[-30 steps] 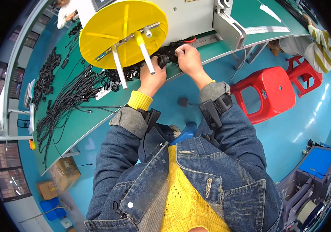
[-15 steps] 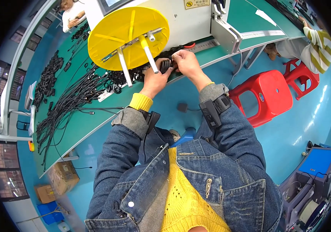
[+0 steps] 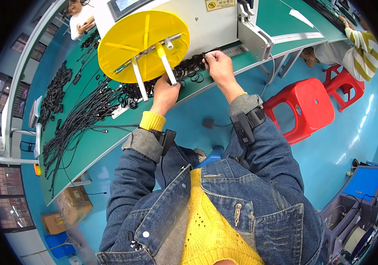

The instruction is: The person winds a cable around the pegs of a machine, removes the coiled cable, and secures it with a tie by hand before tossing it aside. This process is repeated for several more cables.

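Observation:
At the bench edge, my left hand (image 3: 165,94) is curled beside the lower end of a pale rod (image 3: 167,66) that sticks out from a yellow disc (image 3: 142,44). Its fingertips are partly hidden, and what they hold cannot be made out. Farther right, my right hand (image 3: 220,70) pinches a thin black piece (image 3: 205,61), too small to name surely. Between the hands, a heap of black rings and short bands (image 3: 189,66) lies along the bench. Several loose black rings (image 3: 196,78) rest near the edge.
The disc belongs to a white machine (image 3: 213,26) on the green bench (image 3: 96,141). Bundled black cables (image 3: 76,117) spread across its left. Red stools (image 3: 306,110) stand at right. Cardboard boxes (image 3: 75,204) sit on the floor. Two people work nearby, one at far left and one at far right.
My hands have moved apart: the left drew left toward the rods, the right rose slightly. The black coil between them no longer shows there, and loose rings are visible at the bench edge.

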A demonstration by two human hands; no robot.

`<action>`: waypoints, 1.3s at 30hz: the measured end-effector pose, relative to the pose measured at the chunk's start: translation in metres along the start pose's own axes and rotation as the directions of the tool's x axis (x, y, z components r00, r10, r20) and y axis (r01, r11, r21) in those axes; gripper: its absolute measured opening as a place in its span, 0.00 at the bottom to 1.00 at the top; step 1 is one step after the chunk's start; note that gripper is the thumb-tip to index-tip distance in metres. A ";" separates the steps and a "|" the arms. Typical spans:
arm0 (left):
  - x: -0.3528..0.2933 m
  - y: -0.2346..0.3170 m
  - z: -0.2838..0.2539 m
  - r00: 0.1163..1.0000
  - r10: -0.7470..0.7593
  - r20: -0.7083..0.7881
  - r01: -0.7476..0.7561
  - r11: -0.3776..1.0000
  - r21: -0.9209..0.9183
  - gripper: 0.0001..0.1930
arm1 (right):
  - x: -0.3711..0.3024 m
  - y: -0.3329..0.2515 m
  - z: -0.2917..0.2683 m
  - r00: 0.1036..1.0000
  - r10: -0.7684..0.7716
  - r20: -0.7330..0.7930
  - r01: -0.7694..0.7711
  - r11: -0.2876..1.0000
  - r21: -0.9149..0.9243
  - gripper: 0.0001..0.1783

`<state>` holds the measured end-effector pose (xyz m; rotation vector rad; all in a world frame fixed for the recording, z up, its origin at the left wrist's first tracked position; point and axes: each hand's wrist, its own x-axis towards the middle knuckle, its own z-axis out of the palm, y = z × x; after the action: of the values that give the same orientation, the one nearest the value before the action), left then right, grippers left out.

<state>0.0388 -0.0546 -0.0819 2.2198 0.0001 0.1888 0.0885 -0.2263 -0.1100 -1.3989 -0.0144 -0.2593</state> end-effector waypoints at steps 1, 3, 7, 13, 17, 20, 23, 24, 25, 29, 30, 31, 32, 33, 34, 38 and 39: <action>0.002 -0.006 0.000 1.000 0.002 0.000 -0.002 1.000 0.000 0.14 | -0.001 0.001 0.000 1.000 -0.015 -0.009 0.014 1.000 -0.018 0.07; 0.008 -0.020 0.001 1.000 -0.028 -0.012 0.028 0.999 -0.031 0.15 | -0.004 -0.001 0.000 0.999 -0.030 -0.019 0.029 0.999 -0.035 0.07; 0.005 -0.031 0.003 0.999 -0.003 -0.048 -0.005 0.986 -0.167 0.10 | -0.017 -0.010 0.005 0.997 -0.076 -0.030 0.073 0.995 -0.074 0.07; -0.031 0.018 -0.009 0.989 -0.109 0.101 0.140 0.909 -0.392 0.05 | -0.050 -0.023 0.011 0.991 -0.124 0.054 0.132 0.974 -0.183 0.06; -0.056 0.030 -0.016 0.948 -0.072 0.311 0.271 0.697 -0.664 0.06 | -0.083 -0.043 0.024 0.948 -0.286 0.137 0.316 0.892 -0.324 0.06; -0.066 0.022 -0.020 0.929 -0.041 0.367 0.315 0.605 -0.731 0.06 | -0.097 -0.054 0.030 0.927 -0.311 0.208 0.363 0.882 -0.300 0.06; -0.071 0.015 -0.030 0.946 -0.056 0.320 0.291 0.588 -0.755 0.06 | -0.107 -0.057 0.029 0.929 -0.225 0.295 0.276 0.950 -0.145 0.07; -0.072 0.013 -0.033 0.952 -0.059 0.301 0.278 0.580 -0.766 0.06 | -0.110 -0.057 0.021 0.908 -0.040 0.417 0.005 0.996 0.085 0.07; -0.073 0.008 -0.037 0.953 -0.065 0.297 0.278 0.578 -0.767 0.06 | -0.111 -0.056 0.014 0.819 0.102 0.565 -0.297 0.918 0.264 0.06; -0.084 -0.009 -0.047 0.927 -0.007 0.376 0.288 0.653 -0.700 0.06 | -0.146 -0.046 -0.001 0.557 0.319 0.766 -0.647 0.746 0.160 0.06; -0.090 -0.009 -0.047 0.896 -0.018 0.444 0.341 0.668 -0.662 0.06 | -0.152 -0.045 -0.004 0.497 0.387 0.777 -0.666 0.744 0.056 0.06; -0.097 -0.009 -0.046 0.860 -0.029 0.510 0.391 0.680 -0.620 0.05 | -0.151 -0.045 -0.007 0.490 0.393 0.778 -0.672 0.738 0.051 0.06; -0.101 -0.009 -0.045 0.818 -0.041 0.574 0.438 0.692 -0.574 0.05 | -0.146 -0.048 -0.011 0.540 0.391 0.746 -0.597 0.802 0.012 0.06; -0.103 -0.007 -0.045 0.815 -0.046 0.578 0.446 0.686 -0.574 0.05 | -0.141 -0.054 -0.015 0.590 0.383 0.711 -0.517 0.856 -0.032 0.07; -0.106 -0.005 -0.046 0.805 -0.048 0.591 0.442 0.714 -0.543 0.06 | -0.137 -0.061 -0.016 0.638 0.368 0.676 -0.432 0.898 -0.081 0.08; -0.111 -0.005 -0.037 0.837 -0.037 0.546 0.301 0.865 -0.401 0.07 | -0.120 -0.090 -0.014 0.710 0.189 0.678 0.143 0.904 -0.402 0.18; -0.113 -0.006 -0.032 0.878 -0.009 0.478 0.172 0.939 -0.299 0.07 | -0.119 -0.096 -0.013 0.710 0.193 0.677 0.141 0.903 -0.406 0.18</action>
<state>-0.0766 -0.0339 -0.0829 1.8671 -0.1808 -0.3859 -0.0472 -0.2331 -0.0387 -1.8750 -0.6155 0.3496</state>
